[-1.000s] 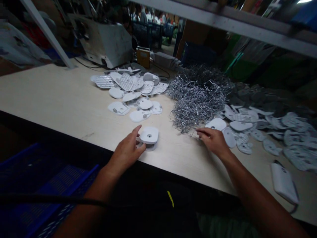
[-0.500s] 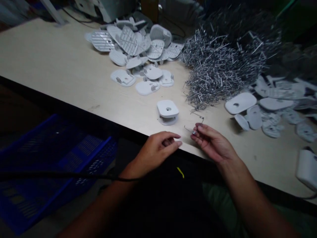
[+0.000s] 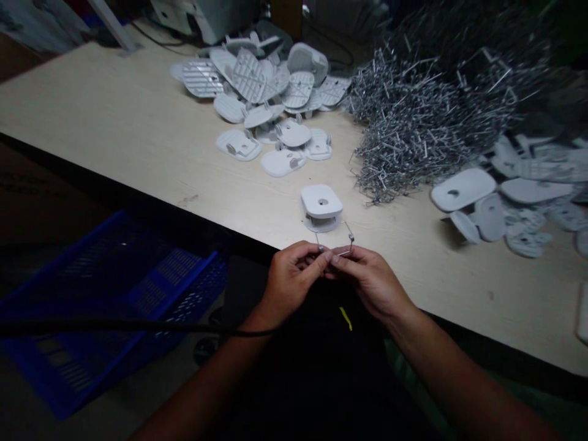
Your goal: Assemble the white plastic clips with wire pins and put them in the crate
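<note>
A thin bent wire spring with small coils spans my two hands at the table's front edge. My left hand pinches it near its left coil, and my right hand grips its lower bar with thumb and fingers. The two thumbs almost touch. Just beyond the spring stands a white plastic clip-like piece, a rounded plate with a hole on top of a second plate. Part of the wire is hidden behind my fingers.
A large tangled heap of wire springs lies at the back right. White plastic plates are piled at the back, with more white parts on the right. Below the table on the left is a blue crate; a black cable crosses before it.
My right hand has brought the spring left to my left hand, which has closed on it. The view has shifted slightly, moving the table's contents rightward.
</note>
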The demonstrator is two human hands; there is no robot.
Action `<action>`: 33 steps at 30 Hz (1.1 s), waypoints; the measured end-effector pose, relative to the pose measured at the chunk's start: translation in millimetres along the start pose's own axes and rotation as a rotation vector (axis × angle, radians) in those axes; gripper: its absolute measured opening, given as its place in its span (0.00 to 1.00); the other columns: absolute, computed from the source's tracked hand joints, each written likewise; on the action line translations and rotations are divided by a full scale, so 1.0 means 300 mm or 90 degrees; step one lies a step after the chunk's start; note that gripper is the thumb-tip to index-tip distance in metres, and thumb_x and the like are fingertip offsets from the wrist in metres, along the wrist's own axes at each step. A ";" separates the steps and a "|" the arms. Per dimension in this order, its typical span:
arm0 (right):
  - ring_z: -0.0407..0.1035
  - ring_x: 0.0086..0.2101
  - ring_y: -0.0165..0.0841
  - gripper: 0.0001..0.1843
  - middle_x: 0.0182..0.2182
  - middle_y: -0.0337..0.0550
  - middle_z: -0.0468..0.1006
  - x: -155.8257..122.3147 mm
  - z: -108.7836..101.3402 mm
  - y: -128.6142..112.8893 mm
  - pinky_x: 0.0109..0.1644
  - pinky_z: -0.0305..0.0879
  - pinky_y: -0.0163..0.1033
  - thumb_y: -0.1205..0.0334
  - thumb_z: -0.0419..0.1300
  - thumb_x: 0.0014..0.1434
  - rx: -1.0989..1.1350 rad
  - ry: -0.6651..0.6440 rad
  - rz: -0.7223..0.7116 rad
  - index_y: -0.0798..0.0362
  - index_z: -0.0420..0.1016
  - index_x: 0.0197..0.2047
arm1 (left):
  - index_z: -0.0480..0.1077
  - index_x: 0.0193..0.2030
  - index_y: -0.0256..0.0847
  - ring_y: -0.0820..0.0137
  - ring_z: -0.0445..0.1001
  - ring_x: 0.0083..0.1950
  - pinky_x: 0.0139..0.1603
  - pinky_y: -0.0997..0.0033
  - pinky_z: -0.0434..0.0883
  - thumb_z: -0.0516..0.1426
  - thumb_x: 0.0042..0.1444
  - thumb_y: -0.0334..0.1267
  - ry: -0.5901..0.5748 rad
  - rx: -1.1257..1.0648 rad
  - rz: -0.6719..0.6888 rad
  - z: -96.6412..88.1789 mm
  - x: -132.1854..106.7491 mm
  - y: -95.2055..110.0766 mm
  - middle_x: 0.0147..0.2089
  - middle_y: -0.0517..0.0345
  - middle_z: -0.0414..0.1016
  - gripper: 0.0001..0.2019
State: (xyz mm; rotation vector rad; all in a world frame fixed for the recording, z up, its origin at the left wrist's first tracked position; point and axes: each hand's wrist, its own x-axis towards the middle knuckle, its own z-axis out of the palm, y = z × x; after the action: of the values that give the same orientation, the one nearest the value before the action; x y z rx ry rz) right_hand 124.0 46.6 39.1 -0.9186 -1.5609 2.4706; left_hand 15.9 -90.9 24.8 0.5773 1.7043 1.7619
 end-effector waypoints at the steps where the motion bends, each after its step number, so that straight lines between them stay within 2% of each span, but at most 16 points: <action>1: 0.79 0.40 0.36 0.15 0.42 0.45 0.85 0.003 -0.005 -0.005 0.50 0.77 0.42 0.53 0.76 0.57 -0.014 -0.003 -0.003 0.53 0.85 0.42 | 0.82 0.39 0.39 0.67 0.78 0.33 0.34 0.71 0.74 0.67 0.61 0.46 -0.001 0.028 0.007 -0.008 0.004 0.001 0.35 0.53 0.82 0.11; 5: 0.79 0.39 0.36 0.22 0.42 0.46 0.85 0.031 -0.041 -0.032 0.49 0.77 0.43 0.52 0.78 0.54 -0.093 0.050 -0.050 0.52 0.85 0.49 | 0.80 0.35 0.39 0.70 0.74 0.29 0.30 0.74 0.66 0.65 0.63 0.46 -0.069 0.129 -0.003 -0.048 0.033 0.008 0.29 0.58 0.78 0.12; 9: 0.79 0.37 0.37 0.24 0.38 0.46 0.85 0.071 -0.082 -0.049 0.48 0.78 0.44 0.49 0.78 0.53 -0.186 0.051 -0.115 0.54 0.85 0.48 | 0.80 0.35 0.40 0.70 0.73 0.28 0.30 0.73 0.65 0.63 0.64 0.46 -0.101 0.179 -0.015 -0.070 0.061 0.010 0.28 0.59 0.77 0.12; 14: 0.81 0.40 0.39 0.26 0.41 0.48 0.86 0.110 -0.111 -0.069 0.49 0.80 0.44 0.48 0.79 0.52 -0.176 0.005 -0.065 0.54 0.85 0.50 | 0.82 0.35 0.42 0.69 0.73 0.30 0.32 0.71 0.64 0.64 0.63 0.44 -0.062 0.266 0.057 -0.077 0.101 0.006 0.31 0.56 0.79 0.10; 20: 0.81 0.36 0.37 0.24 0.36 0.49 0.86 0.154 -0.118 -0.066 0.37 0.79 0.37 0.51 0.79 0.52 -0.182 0.019 -0.066 0.56 0.85 0.46 | 0.83 0.35 0.44 0.66 0.75 0.34 0.35 0.69 0.65 0.65 0.63 0.43 -0.045 0.336 0.105 -0.082 0.139 -0.006 0.33 0.54 0.81 0.08; 29: 0.80 0.33 0.34 0.16 0.34 0.50 0.85 0.181 -0.117 -0.085 0.35 0.78 0.32 0.55 0.77 0.53 -0.168 -0.005 -0.025 0.57 0.84 0.40 | 0.82 0.35 0.43 0.67 0.75 0.35 0.37 0.69 0.66 0.65 0.63 0.42 -0.050 0.371 0.104 -0.086 0.148 -0.006 0.34 0.55 0.81 0.08; 33: 0.80 0.30 0.34 0.12 0.34 0.52 0.85 0.178 -0.098 -0.105 0.32 0.79 0.32 0.61 0.75 0.54 -0.137 0.015 0.013 0.57 0.80 0.38 | 0.79 0.41 0.42 0.70 0.72 0.32 0.35 0.71 0.66 0.69 0.58 0.46 0.009 0.381 0.096 -0.099 0.147 -0.011 0.33 0.59 0.78 0.12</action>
State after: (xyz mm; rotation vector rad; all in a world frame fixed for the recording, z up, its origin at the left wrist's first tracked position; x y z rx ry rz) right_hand 88.0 104.7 33.2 -0.9931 -1.8451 2.3293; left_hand -35.7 -81.9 14.6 0.9682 2.2559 1.3293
